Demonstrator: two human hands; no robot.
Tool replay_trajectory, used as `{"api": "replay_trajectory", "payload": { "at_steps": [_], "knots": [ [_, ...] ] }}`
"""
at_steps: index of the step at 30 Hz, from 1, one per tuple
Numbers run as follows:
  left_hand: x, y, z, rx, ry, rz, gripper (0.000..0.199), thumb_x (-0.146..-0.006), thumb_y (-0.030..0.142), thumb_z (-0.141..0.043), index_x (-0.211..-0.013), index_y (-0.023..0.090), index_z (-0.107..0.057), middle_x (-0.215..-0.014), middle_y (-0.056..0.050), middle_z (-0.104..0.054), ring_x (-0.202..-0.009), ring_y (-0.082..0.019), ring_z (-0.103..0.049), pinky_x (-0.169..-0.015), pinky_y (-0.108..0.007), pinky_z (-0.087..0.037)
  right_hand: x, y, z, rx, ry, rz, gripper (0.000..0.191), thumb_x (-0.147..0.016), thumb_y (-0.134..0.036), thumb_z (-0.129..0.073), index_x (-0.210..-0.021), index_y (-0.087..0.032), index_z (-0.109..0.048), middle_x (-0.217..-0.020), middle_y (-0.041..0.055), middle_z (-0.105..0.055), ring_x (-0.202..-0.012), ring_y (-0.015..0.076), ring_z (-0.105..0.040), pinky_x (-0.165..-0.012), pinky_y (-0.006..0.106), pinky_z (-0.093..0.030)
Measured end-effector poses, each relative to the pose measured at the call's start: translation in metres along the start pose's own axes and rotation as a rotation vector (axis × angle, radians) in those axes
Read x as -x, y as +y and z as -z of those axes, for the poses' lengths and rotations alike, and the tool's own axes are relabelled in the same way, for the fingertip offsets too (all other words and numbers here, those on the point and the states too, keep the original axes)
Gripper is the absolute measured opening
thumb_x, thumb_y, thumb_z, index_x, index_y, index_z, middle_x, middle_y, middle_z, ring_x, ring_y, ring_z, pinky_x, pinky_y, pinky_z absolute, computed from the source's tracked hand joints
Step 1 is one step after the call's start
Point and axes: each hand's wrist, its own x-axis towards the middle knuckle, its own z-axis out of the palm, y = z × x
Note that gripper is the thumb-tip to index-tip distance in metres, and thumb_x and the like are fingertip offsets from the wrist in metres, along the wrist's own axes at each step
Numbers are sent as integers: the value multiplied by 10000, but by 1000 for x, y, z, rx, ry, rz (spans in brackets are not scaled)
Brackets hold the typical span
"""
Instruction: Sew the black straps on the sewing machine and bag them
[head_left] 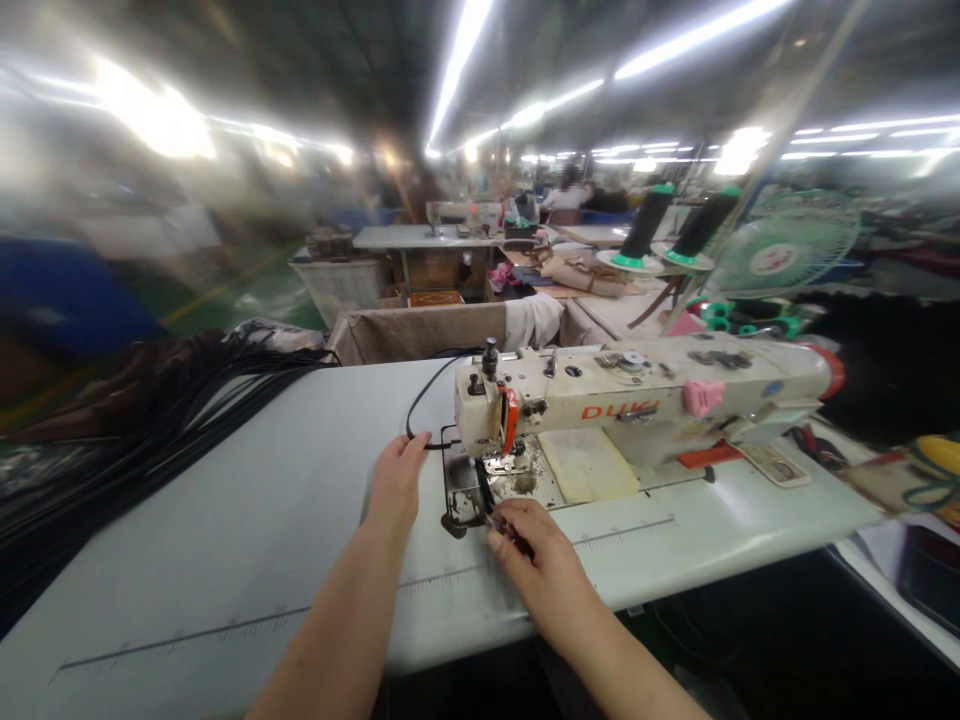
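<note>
Right hand [537,553] is pinched nearly shut on a black cord [481,486] just in front of the presser foot [486,466] - thumb and fingers closed on it, with a small shiny bit at the pinch that's too small to identify. Left hand [396,487] sits on the tabletop left of the machine, fingers lightly curled, fingertips [417,441] touching the cord's loop - can't tell if it's actually gripped.

Sewing machine head [637,395] is cream, with orange lettering that looks like "DUKI". Nothing else is legible. Pink clip [703,397] is on its front; orange guard [510,420] at the needle end.

Grey table [225,540] has a ruler scale marked along it. Big bundle of black cords [172,420] lies off its left end. Two black thread cones [646,222] stand behind the machine, green fan [784,245] to the right. Another sewing table [427,237] is further back, a blurred co-worker [566,197] beyond.
</note>
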Motion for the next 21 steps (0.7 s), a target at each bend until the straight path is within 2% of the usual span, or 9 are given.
{"api": "replay_trajectory", "payload": {
  "at_steps": [3, 6, 11, 16, 21],
  "knots": [
    [21, 3, 16, 140, 10, 33, 270, -818, 455, -699, -820, 205, -599, -859, -68, -726, -930, -228, -728, -941, -401, -599, -4, -7, -9, -133, -166, -92, 278, -939, -458, -580, -971, -218, -717, -799, 16, -633, -748, 185, -597, -711, 301, -488],
    [42, 5, 31, 214, 31, 40, 315, -799, 449, -746, -867, 178, -603, -890, -62, -715, -957, -219, -731, -990, -420, -594, -8, -9, -23, -303, -280, -211, 413, -929, -581, -585, -1065, -209, -704, -657, -35, -569, -586, 138, -492, -570, 262, -385],
    [72, 2, 55, 240, 67, -9, 344, -818, 442, -789, -953, 156, -652, -942, -62, -732, -1019, -232, -735, -1047, -443, -576, -25, 3, -48, -546, -318, -352, 547, -875, -717, -563, -885, -178, -654, -662, -23, -587, -492, 82, -390, -474, 228, -266],
    [97, -3, 75, 132, 67, -37, 352, -869, 470, -754, -1030, 169, -666, -1074, -95, -769, -1102, -250, -728, -1067, -432, -569, -44, 11, -69, -557, -335, -401, 566, -832, -739, -577, -791, -176, -622, -584, -39, -532, -432, 67, -322, -438, 232, -206],
    [116, -5, 90, 24, 60, -66, 351, -874, 476, -750, -1056, 186, -669, -1138, -105, -770, -1162, -261, -707, -1063, -408, -568, -49, 2, -78, -541, -421, -400, 574, -846, -735, -534, -817, -171, -640, -574, -48, -505, -413, 56, -251, -439, 238, -169]
  ]
}}
